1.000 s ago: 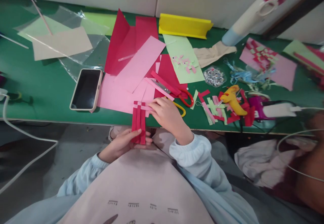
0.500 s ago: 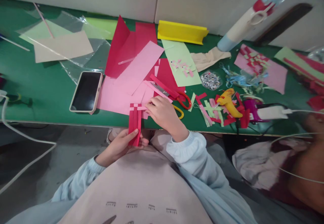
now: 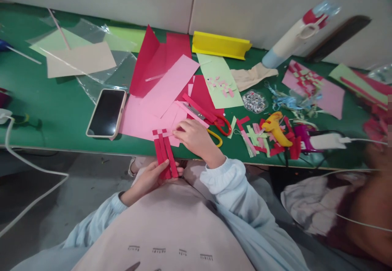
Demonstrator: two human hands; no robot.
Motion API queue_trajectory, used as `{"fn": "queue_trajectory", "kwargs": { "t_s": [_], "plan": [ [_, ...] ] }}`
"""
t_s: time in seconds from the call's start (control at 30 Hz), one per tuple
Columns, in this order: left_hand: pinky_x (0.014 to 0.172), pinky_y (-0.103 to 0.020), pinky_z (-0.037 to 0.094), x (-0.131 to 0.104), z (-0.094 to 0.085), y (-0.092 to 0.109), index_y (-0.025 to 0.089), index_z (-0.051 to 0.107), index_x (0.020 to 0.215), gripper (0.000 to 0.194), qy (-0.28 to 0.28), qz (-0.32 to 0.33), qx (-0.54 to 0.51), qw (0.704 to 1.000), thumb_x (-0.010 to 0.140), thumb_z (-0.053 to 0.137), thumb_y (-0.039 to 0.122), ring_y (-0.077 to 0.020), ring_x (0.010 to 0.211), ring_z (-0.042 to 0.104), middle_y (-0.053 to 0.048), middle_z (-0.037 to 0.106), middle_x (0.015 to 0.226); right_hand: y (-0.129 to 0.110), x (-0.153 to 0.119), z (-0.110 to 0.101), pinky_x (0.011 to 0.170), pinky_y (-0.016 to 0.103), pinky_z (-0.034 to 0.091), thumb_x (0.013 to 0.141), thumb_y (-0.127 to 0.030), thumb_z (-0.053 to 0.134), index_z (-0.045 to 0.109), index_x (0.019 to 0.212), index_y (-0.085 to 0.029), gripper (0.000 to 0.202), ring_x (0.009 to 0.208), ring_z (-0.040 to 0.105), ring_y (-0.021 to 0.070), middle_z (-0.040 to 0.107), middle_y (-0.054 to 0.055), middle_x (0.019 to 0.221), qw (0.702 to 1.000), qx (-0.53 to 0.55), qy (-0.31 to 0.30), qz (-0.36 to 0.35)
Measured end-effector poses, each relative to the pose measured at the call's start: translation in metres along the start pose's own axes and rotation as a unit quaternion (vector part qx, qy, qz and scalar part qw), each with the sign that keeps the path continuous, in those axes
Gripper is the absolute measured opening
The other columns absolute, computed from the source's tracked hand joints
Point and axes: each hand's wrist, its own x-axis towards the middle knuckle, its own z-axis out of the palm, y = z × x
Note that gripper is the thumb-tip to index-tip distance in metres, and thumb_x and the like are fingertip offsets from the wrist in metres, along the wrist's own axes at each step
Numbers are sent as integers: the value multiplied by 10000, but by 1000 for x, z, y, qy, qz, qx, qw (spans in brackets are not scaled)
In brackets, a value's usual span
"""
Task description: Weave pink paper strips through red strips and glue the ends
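Observation:
My left hand [image 3: 154, 175] holds the lower part of several red paper strips [image 3: 163, 156] at the table's front edge, thumb on top and fingertips showing at the right side. At their upper end the strips cross with light pink paper in a small check pattern. A light pink strip [image 3: 169, 133] reaches from there to the right, and the fingers of my right hand [image 3: 194, 138] pinch its end. Close beyond my right hand lie scissors [image 3: 223, 124] with red and yellow handles, partly under folded red and pink paper.
On the green table [image 3: 70, 115] lie a phone [image 3: 107, 113], pink sheets [image 3: 137, 113], a dish of small beads [image 3: 255, 101], paper scraps [image 3: 255, 136] and a yellow glue gun [image 3: 277, 130]. A person's arm [image 3: 372, 193] is at the right edge.
The red strips have spread apart at their lower part, and the woven end sits slightly lower and further left. The view has shifted a little.

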Motion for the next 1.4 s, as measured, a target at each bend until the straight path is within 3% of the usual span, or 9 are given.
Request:
{"fn": "queue_trajectory", "kwargs": {
  "t_s": [0.13, 0.27, 0.37, 0.5, 0.63, 0.77, 0.97, 1.13, 1.4],
  "plan": [
    [854, -392, 576, 0, -7, 0, 189, 712, 886, 378, 1, -3, 36, 999, 736, 770, 531, -274, 973, 720, -94, 771, 891, 0, 0, 1, 810, 332, 386, 979, -166, 511, 716, 997, -185, 207, 966, 537, 198, 658, 72, 1018, 1000, 10, 0, 7],
    [874, -398, 569, -4, -19, 5, 152, 707, 910, 462, 76, 16, 170, 982, 752, 723, 586, -264, 933, 714, -78, 765, 899, -1, -1, -1, 826, 331, 405, 973, -173, 526, 712, 1018, -172, 191, 972, 548, 202, 659, 82, 1013, 999, 41, 8, 9],
    [881, -379, 562, -11, -28, 20, 138, 713, 904, 509, 77, 28, 282, 956, 772, 671, 628, -268, 946, 713, -84, 765, 912, -1, -1, -6, 852, 329, 423, 975, -186, 528, 717, 1004, -159, 194, 977, 565, 204, 666, 85, 1007, 997, 71, 27, 13],
    [769, -345, 577, -22, -37, 46, 136, 718, 917, 592, 101, 36, 381, 918, 784, 589, 699, -263, 896, 722, -113, 766, 910, 1, -1, -16, 863, 338, 440, 985, -216, 520, 733, 978, -169, 218, 953, 582, 205, 680, 80, 983, 995, 86, 50, 22],
    [725, -336, 575, -28, -43, 71, 161, 725, 908, 578, 114, 70, 449, 883, 816, 533, 698, -242, 805, 725, -97, 767, 858, 5, -2, -29, 839, 336, 453, 984, -227, 529, 734, 1029, -165, 219, 921, 604, 203, 694, 75, 952, 996, 79, 21, 33],
    [716, -310, 571, -27, -37, 94, 182, 722, 993, 537, 112, 137, 502, 847, 857, 510, 657, -216, 776, 716, -64, 761, 827, 14, -7, -39, 825, 337, 459, 971, -227, 549, 724, 1060, -169, 205, 943, 624, 219, 702, 76, 981, 992, 47, -9, 121],
    [724, -281, 565, -19, -11, 113, 205, 716, 933, 474, 91, 192, 548, 809, 893, 488, 618, -194, 770, 705, -45, 761, 829, 33, -14, -48, 816, 339, 455, 950, -254, 581, 707, 1024, -148, 181, 980, 617, 246, 689, 103, 990, 962, -23, -33, 270],
    [717, -278, 573, -15, -1, 117, 198, 711, 894, 451, 90, 210, 535, 813, 875, 518, 605, -189, 761, 700, -45, 750, 803, 37, -10, -45, 825, 336, 447, 941, -308, 604, 700, 993, -156, 186, 992, 613, 248, 683, 96, 1000, 957, -28, -37, 287],
    [685, -298, 595, -16, -15, 118, 169, 722, 937, 453, 145, 221, 478, 837, 841, 561, 581, -201, 759, 708, -68, 745, 791, 40, -7, -49, 837, 322, 441, 942, -290, 595, 692, 1023, -161, 180, 1012, 597, 247, 672, 101, 1014, 954, -30, 9, 297]
  ]
}}
